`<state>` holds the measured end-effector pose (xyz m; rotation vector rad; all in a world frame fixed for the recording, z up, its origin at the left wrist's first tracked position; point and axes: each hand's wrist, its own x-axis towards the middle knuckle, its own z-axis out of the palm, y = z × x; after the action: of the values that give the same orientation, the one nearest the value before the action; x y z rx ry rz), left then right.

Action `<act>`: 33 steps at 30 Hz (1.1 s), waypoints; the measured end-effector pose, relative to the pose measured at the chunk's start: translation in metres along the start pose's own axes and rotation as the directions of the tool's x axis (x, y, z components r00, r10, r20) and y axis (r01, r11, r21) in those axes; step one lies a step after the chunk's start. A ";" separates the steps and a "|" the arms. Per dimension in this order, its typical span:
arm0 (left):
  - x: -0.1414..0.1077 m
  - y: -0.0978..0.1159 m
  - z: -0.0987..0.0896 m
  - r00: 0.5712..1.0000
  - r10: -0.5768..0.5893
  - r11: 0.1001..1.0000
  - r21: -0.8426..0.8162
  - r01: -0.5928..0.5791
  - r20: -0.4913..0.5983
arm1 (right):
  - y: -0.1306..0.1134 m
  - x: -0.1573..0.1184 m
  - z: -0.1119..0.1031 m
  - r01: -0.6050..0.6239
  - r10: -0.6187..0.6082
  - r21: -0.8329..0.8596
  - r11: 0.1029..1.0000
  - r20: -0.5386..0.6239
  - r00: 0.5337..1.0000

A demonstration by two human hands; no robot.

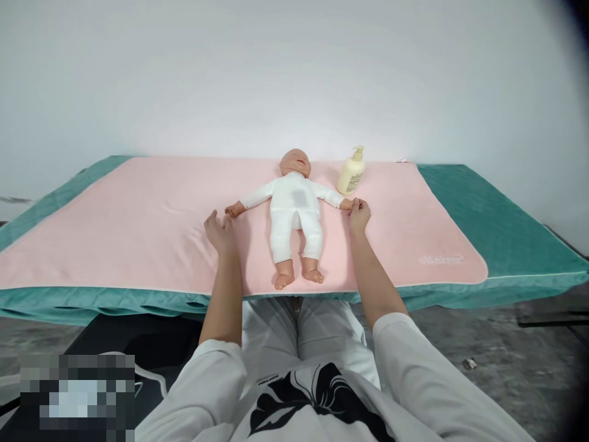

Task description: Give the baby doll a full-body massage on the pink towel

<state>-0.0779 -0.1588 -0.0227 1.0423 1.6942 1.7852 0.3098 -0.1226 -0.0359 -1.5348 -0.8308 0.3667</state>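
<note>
A baby doll (294, 195) in a white long-sleeved body suit lies on its back, head toward the wall, arms spread and bare feet toward me. My right hand (360, 216) is closed on the doll's hand at the right, fingers pinched around it. On the other side, my left hand (219, 232) is just below the doll's other hand (235, 209), its fingers loosely bent and apart, with nothing visible in them. Whether those fingers touch the doll cannot be made out. Under the doll is a pink blanket (151, 227).
A pale yellow pump bottle (351, 175) stands upright behind my right hand. The blanket lies over a teal-covered table (501, 227) against a white wall (294, 73). A black surface (151, 337) with a white cable sits below the table's edge at the left.
</note>
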 end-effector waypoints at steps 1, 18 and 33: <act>-0.011 0.002 -0.005 0.999 0.048 0.998 0.039 -0.048 0.001 | 0.000 -0.001 0.000 0.004 -0.004 0.003 1.000 0.000 1.000; -0.203 -0.004 -0.050 0.883 0.326 0.665 0.582 -0.468 0.338 | 0.004 0.000 0.001 -0.001 0.001 0.042 0.999 0.012 1.000; -0.213 -0.012 -0.041 0.918 0.343 0.837 0.379 -0.395 0.200 | 0.006 0.000 0.001 -0.004 0.002 0.087 0.996 0.024 1.000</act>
<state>0.0171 -0.3473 -0.0762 1.7329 1.9398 1.5568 0.3106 -0.1211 -0.0419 -1.4532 -0.8210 0.4187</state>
